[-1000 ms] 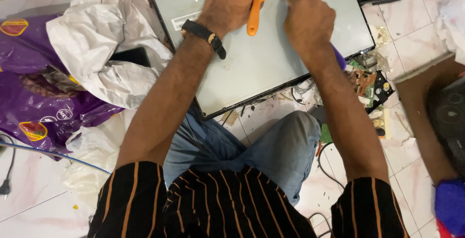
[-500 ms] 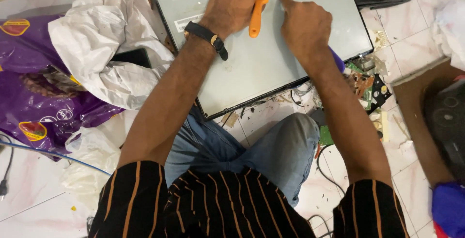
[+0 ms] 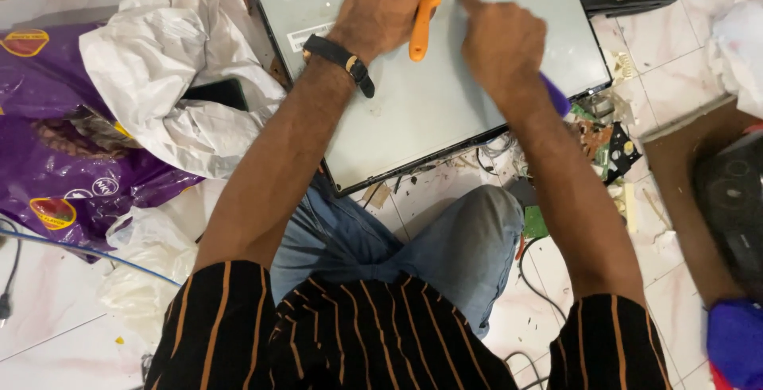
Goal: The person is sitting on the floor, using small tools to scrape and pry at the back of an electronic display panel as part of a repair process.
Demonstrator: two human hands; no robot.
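A flat grey metal-backed display panel (image 3: 429,112) lies on the white tiled floor (image 3: 48,342) before the knees; crumpled white sheeting (image 3: 151,64) and a purple plastic bag (image 3: 48,160) lie left, scattered green circuit boards (image 3: 604,144) right.

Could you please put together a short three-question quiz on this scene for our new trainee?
1. Which hand grips the orange-handled tool?
2. True or false: the grey panel lies flat on a workbench.
3. What lies on the tiled floor beside the left arm: A) a white crumpled sheet on a purple bag, B) a red toolbox, C) a stack of books?

Key
1. The left hand, which wears a black wristband; the right hand presses a finger on the panel close by.
2. False: it rests on the floor, in front of the person's knees.
3. A.
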